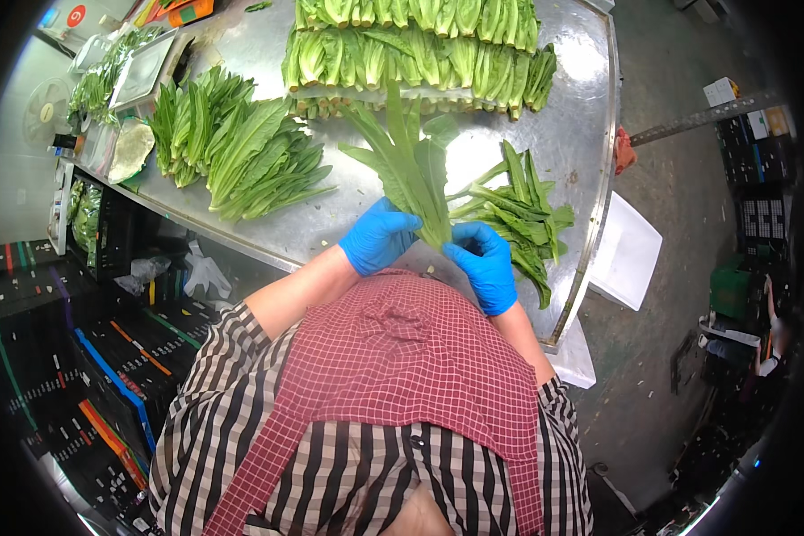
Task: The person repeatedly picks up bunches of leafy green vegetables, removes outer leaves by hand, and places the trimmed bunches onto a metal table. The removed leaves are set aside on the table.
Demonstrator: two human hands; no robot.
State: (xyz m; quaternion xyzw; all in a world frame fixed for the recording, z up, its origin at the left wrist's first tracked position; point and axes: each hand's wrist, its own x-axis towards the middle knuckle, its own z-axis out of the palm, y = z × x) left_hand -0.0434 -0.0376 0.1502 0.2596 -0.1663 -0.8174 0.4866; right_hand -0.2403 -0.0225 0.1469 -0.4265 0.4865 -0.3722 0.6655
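Note:
A head of long-leaf lettuce (pixel 409 167) is held upright above the near edge of the steel table, leaves pointing away from me. My left hand (pixel 382 236), in a blue glove, grips its lower leaves from the left. At the base, the gloved fingers of my right hand (pixel 484 264) close on the stem end, partly hiding it. Loose lettuce leaves (pixel 522 208) lie in a heap just beyond my right hand. To the left, a pile of lettuce heads (pixel 254 154) rests on the table. Trimmed lettuce heads (pixel 409 60) are stacked in rows at the back.
The steel table (pixel 281 238) has a raised rim. A scale (pixel 144 67) stands at its left, near more greens. Black crates (pixel 134 355) are stacked below left, beside a white glove (pixel 206 271). White boxes (pixel 623 251) sit right of the table. Another person (pixel 770 348) is far right.

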